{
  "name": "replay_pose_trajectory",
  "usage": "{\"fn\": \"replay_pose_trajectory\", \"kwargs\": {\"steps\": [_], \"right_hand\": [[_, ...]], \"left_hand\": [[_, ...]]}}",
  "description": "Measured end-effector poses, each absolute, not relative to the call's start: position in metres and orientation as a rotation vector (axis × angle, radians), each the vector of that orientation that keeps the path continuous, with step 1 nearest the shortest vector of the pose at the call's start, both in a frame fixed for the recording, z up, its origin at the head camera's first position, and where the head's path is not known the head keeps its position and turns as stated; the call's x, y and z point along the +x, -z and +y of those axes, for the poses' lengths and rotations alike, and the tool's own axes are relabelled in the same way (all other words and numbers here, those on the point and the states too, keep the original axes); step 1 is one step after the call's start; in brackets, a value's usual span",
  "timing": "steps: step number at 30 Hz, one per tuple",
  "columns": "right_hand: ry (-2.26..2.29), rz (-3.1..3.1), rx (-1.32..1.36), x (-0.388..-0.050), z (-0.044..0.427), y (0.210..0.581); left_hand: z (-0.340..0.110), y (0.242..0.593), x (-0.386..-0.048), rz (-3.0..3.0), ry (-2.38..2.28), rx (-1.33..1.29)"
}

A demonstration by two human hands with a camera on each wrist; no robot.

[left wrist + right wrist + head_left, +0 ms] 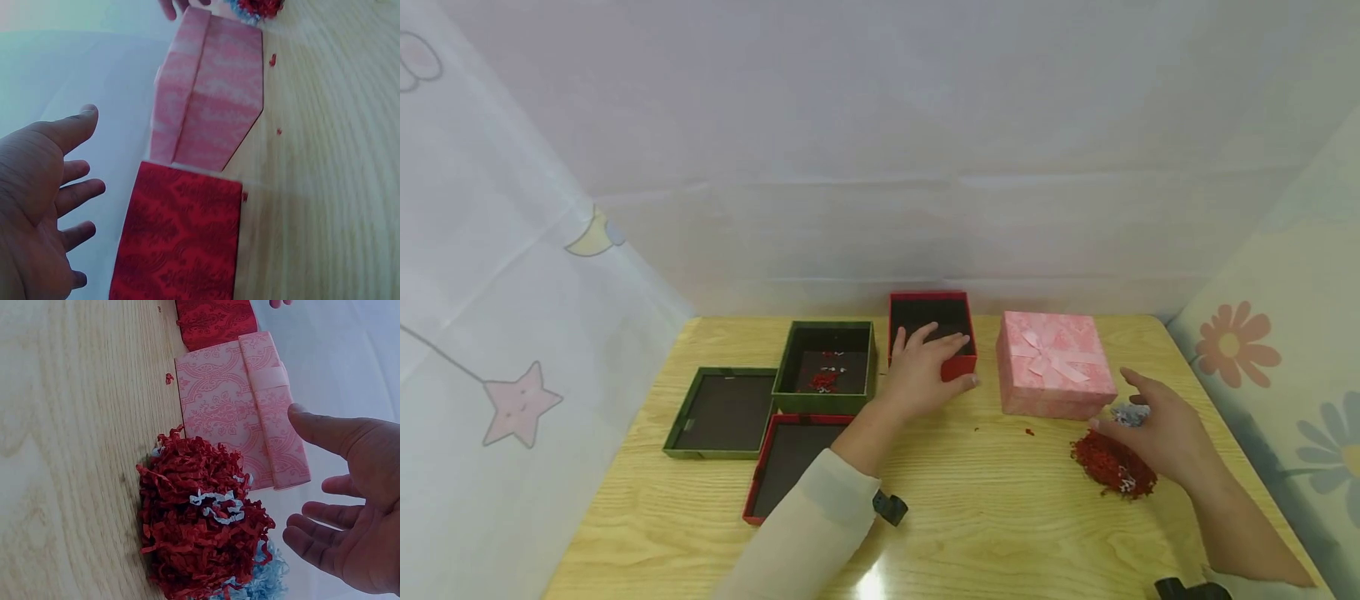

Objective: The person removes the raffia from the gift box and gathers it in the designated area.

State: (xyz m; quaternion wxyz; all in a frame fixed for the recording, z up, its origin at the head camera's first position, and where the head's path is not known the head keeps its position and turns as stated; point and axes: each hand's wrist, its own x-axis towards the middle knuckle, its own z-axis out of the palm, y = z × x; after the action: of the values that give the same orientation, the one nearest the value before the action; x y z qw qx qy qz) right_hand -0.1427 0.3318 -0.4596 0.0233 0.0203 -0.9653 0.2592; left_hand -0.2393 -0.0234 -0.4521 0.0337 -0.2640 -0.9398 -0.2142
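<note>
My left hand (919, 377) hovers over the front of an open red box (958, 367), its fingers spread and holding nothing. In the left wrist view the patterned side of that red box (181, 237) shows beside the fingers. To its right stands a lidded pink gift box (1060, 367) with a ribbon bow on top. Near that box's right corner is my right hand (1168, 433), fingers apart, above a heap of red shredded paper (1112, 467). Light blue shredded paper (269, 572) lies behind the red heap, partly hidden by the hand in the head view.
A green box (782, 367) at the left holds a few red and white paper scraps. Beside it lies a green lid (722, 454), with a red lid (752, 500) in front, partly under my left arm. Small red scraps (1029, 432) dot the wooden table (985, 517). Printed cloth (880, 167) hangs behind.
</note>
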Motion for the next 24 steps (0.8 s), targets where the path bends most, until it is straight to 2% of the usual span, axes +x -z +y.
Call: {"fn": "replay_pose_trajectory", "kwargs": {"steps": [10, 24], "right_hand": [[-0.914, -3.019, 0.017, -0.151, 0.329, 0.462], [-0.892, -3.041, 0.039, -0.162, 0.326, 0.464]], "left_hand": [[0.001, 0.464, -0.232, -2.930, 0.804, -0.785], [0.032, 0.476, -0.230, -2.953, 0.734, -0.718]]}}
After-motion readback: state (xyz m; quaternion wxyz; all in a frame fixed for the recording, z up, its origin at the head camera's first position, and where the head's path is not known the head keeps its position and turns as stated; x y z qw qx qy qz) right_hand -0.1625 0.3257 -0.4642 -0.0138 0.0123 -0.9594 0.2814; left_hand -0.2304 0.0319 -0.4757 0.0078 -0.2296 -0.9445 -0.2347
